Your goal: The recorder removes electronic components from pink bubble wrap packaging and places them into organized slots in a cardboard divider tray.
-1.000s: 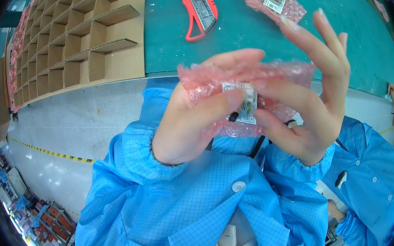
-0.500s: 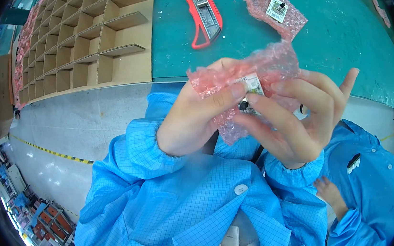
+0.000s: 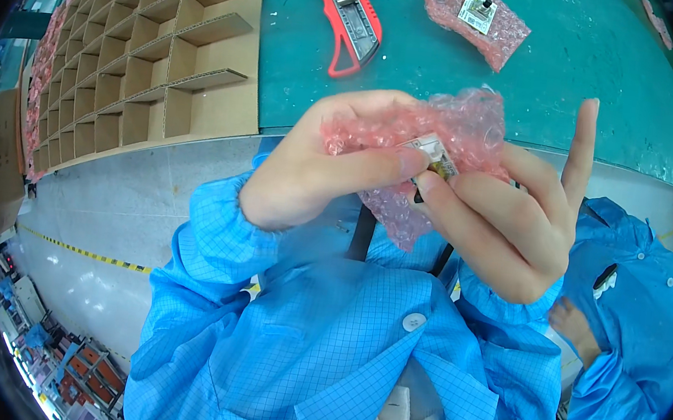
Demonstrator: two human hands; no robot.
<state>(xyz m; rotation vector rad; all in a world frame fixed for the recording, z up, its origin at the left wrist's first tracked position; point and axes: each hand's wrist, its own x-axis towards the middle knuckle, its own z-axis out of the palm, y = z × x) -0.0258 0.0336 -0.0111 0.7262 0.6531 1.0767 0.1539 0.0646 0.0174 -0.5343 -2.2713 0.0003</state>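
A small circuit board [image 3: 436, 148], partly covered by fingers, is held against crumpled pink bubble wrap [image 3: 473, 126] by the left-hand grip [image 3: 317, 159], thumb laid over it, and by the right-hand grip [image 3: 515, 225], one finger raised. Beyond, on the green desk [image 3: 602, 103], a red utility knife [image 3: 348, 6] is placed left of a second board [image 3: 475, 16] set on its own pink wrap [image 3: 509, 38]. At left, a cardboard divider grid [image 3: 244, 53] is seen; at right, a co-worker's hand [image 3: 574, 327] is shown below a blue coat [image 3: 638, 303].

One wide fisheye, on the head, looks down; left hand [image 3: 296, 161] and right hand [image 3: 519, 229] close, mid-view; coat [image 3: 329, 357] below; table [image 3: 610, 99] above; floor [image 3: 107, 206] farther, left.
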